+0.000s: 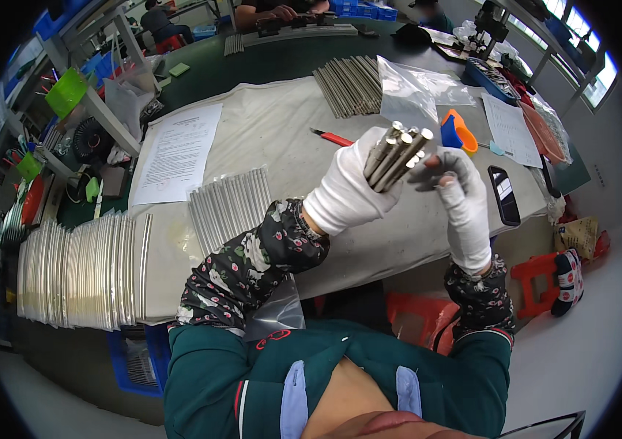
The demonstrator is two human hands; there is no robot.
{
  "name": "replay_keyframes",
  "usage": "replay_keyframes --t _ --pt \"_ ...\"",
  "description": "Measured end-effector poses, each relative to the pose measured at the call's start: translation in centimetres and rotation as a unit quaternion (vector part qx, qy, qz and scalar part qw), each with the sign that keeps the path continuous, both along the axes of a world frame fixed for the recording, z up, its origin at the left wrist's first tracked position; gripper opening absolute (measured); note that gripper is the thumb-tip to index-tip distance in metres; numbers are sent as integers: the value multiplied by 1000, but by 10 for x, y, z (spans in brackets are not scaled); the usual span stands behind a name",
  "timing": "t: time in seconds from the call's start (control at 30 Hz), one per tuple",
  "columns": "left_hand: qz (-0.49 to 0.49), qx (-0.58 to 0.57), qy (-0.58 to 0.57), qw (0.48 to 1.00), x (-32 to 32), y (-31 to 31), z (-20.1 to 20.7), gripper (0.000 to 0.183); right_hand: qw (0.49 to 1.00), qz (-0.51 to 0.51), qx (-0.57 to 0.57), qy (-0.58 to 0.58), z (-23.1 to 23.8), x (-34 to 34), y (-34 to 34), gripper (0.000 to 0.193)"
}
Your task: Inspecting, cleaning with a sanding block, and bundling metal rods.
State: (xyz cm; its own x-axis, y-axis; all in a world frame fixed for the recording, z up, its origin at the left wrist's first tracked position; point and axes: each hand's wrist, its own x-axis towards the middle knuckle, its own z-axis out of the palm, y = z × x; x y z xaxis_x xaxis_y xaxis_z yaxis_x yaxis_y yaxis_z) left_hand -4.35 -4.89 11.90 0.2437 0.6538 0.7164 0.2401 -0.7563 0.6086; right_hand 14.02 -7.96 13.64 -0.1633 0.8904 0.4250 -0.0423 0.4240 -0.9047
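My left hand (355, 186), in a white glove, is wrapped round a bundle of shiny metal rods (393, 162) and holds it tilted above the cloth, rod ends upward. Just right of the bundle is my right hand (461, 194), also gloved, with bare, darkened fingertips; its fingers are bent but apart, and I see nothing held in them. Behind my left hand lies a red-handled knife (334, 137). Farther back, a pile of loose metal rods (347, 86) rests beside a clear plastic bag (407, 91).
Wrapped rods (80, 271) lie in a row at the left, and a bagged layer of rods (229, 208) lies nearer me. A printed sheet (179, 154), an orange and blue tape dispenser (458, 133) and a phone (503, 196) are on the table. A person (278, 13) works across it.
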Motion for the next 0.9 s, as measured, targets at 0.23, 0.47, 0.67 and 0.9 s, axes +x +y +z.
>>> replay_keyframes --t 0.23,0.47,0.67,0.9 --pt "34 -54 -68 996 -35 2 -9 57 985 11 86 -148 17 -85 16 61" --pt "-75 -202 -199 956 -56 -12 23 49 981 52 147 -119 21 -82 29 45" --pt "-99 -219 -238 941 -57 -17 25 36 986 -40 124 -105 22 -85 26 30" --pt "-57 -203 -216 953 -59 -11 19 29 992 -104 47 -61 24 -90 20 14"
